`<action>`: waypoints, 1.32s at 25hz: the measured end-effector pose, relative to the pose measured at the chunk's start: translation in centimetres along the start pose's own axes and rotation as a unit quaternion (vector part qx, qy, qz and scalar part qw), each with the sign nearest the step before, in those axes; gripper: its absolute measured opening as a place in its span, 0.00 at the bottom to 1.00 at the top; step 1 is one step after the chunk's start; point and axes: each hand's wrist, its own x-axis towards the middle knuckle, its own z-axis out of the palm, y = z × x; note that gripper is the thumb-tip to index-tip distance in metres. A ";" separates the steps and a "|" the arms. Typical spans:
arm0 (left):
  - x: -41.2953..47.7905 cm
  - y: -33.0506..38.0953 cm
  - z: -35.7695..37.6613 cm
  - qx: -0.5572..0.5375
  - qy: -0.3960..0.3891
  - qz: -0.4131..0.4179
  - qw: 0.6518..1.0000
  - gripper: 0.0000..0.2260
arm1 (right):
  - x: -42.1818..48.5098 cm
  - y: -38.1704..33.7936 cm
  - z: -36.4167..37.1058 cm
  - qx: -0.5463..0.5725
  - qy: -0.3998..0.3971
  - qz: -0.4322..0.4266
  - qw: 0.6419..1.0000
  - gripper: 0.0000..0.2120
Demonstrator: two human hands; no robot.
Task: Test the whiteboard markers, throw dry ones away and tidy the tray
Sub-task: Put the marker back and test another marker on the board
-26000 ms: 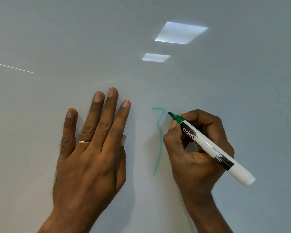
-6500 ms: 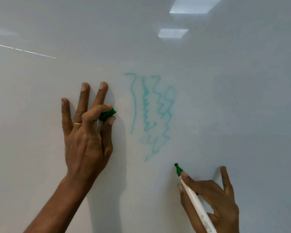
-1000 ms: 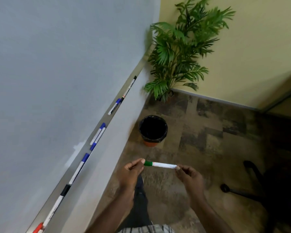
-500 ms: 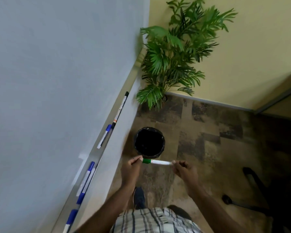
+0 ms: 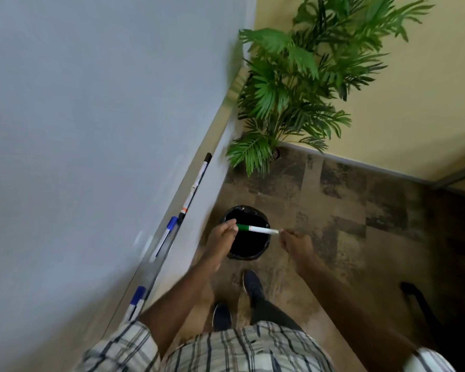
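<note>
My green marker point(image 5: 257, 230) has come over the bin point(image 5: 246, 256); my left hand point(image 5: 223, 234) pinches its green end, my right hand point(image 5: 295, 241) curls at the white end, hold unclear.

The green marker point(image 5: 257, 229), bare-tipped at the board six seconds ago, is now capped. A second ago I held it short of the bin point(image 5: 249, 256), which lay at 12 o'clock; now it lies across the bin's mouth. My left hand point(image 5: 222, 236) has kept its pinch on the cap end. My right hand point(image 5: 297, 241), at 3 o'clock, plainly pinched the white end before; now I cannot tell.
</note>
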 end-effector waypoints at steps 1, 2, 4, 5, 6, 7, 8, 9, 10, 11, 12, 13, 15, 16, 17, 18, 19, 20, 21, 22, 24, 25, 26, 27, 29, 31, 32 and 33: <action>1.3 0.7 0.1 0.006 -0.015 -0.011 1.000 0.18 | 1.2 -0.7 0.0 -0.014 -0.013 0.001 1.000 0.19; 2.5 1.3 0.2 0.017 -0.029 -0.024 0.999 0.19 | 2.3 -1.3 0.0 -0.025 -0.026 -0.003 0.999 0.18; 4.8 2.1 0.4 0.070 -0.040 -0.040 0.996 0.21 | 4.4 -2.6 0.2 -0.035 -0.054 -0.004 0.998 0.11; 6.0 2.1 0.4 0.110 -0.036 -0.041 0.992 0.22 | 5.9 -2.9 0.3 -0.050 -0.060 -0.001 0.997 0.08; 6.9 2.0 0.2 0.153 -0.026 -0.039 0.987 0.23 | 7.0 -3.4 0.3 -0.074 -0.069 -0.003 0.995 0.08; 7.5 1.9 -0.1 0.189 -0.014 -0.038 0.981 0.24 | 8.1 -3.8 0.2 -0.098 -0.079 -0.005 0.992 0.08; 7.8 1.8 -0.3 0.215 -0.003 -0.039 0.976 0.24 | 8.5 -4.6 -0.1 -0.099 -0.091 -0.009 0.991 0.06; 7.9 1.7 -0.4 0.239 0.003 -0.037 0.970 0.24 | 9.4 -4.7 -0.3 -0.100 -0.109 -0.008 0.989 0.04; 7.9 1.6 -0.4 0.257 0.006 -0.034 0.966 0.24 | 9.9 -4.9 -0.6 -0.108 -0.123 -0.006 0.987 0.04; 7.6 1.6 -0.3 0.273 0.009 -0.027 0.962 0.23 | 10.4 -4.7 -0.9 -0.138 -0.130 -0.001 0.982 0.08; 7.0 1.6 -0.1 0.280 0.014 -0.016 0.960 0.21 | 10.3 -4.9 -0.9 -0.169 -0.130 0.007 0.977 0.11; 6.4 1.8 0.3 0.278 0.022 -0.009 0.960 0.19 | 10.8 -4.5 -0.9 -0.199 -0.127 0.005 0.972 0.14; 5.2 1.6 0.9 0.271 0.031 -0.003 0.962 0.18 | 11.0 -3.9 -0.7 -0.260 -0.140 -0.024 0.955 0.17; 4.5 1.3 1.1 0.274 0.026 -0.004 0.961 0.21 | 10.9 -3.8 -0.5 -0.285 -0.151 -0.047 0.945 0.18; 3.7 1.0 1.3 0.287 0.020 -0.002 0.958 0.27 | 10.9 -3.5 -0.4 -0.316 -0.171 -0.070 0.930 0.19; 3.2 0.1 1.5 0.302 0.027 0.006 0.953 0.32 | 10.7 -3.1 -0.2 -0.357 -0.191 -0.107 0.908 0.21; 2.9 -0.9 1.8 0.314 0.047 0.012 0.948 0.37 | 10.6 -2.7 0.0 -0.404 -0.213 -0.148 0.877 0.23; 2.6 -2.2 2.0 0.319 0.070 0.017 0.945 0.41 | 10.3 -2.2 0.4 -0.455 -0.233 -0.198 0.836 0.26; 2.3 -3.4 2.3 0.325 0.085 0.017 0.942 0.44 | 9.7 -2.0 0.8 -0.488 -0.246 -0.244 0.801 0.28; 1.9 -4.4 2.5 0.334 0.096 0.019 0.937 0.45 | 9.1 -1.5 1.2 -0.501 -0.252 -0.291 0.775 0.31; 0.9 -6.0 2.8 0.350 0.102 0.011 0.931 0.45 | 8.2 -0.6 2.1 -0.503 -0.263 -0.352 0.745 0.37; 0.1 -6.4 2.9 0.352 0.104 0.001 0.930 0.43 | 7.6 0.1 2.6 -0.503 -0.271 -0.366 0.735 0.36; -0.5 -7.1 3.0 0.352 0.104 -0.008 0.930 0.41 | 7.1 0.6 3.0 -0.505 -0.274 -0.380 0.725 0.34; -1.3 -7.7 3.0 0.350 0.109 -0.012 0.930 0.40 | 6.4 1.1 3.2 -0.507 -0.276 -0.385 0.720 0.33; -3.1 -9.1 3.0 0.345 0.122 -0.023 0.930 0.37 | 4.8 2.0 3.4 -0.510 -0.277 -0.404 0.707 0.33; -5.3 -10.5 2.9 0.342 0.136 -0.031 0.929 0.34 | 2.9 3.0 3.5 -0.514 -0.285 -0.427 0.687 0.33; -6.5 -11.2 2.8 0.342 0.146 -0.033 0.928 0.33 | 2.0 3.7 3.5 -0.517 -0.289 -0.436 0.677 0.33; -7.7 -11.7 2.8 0.339 0.160 -0.036 0.926 0.33 | 1.0 4.3 3.4 -0.524 -0.293 -0.439 0.668 0.33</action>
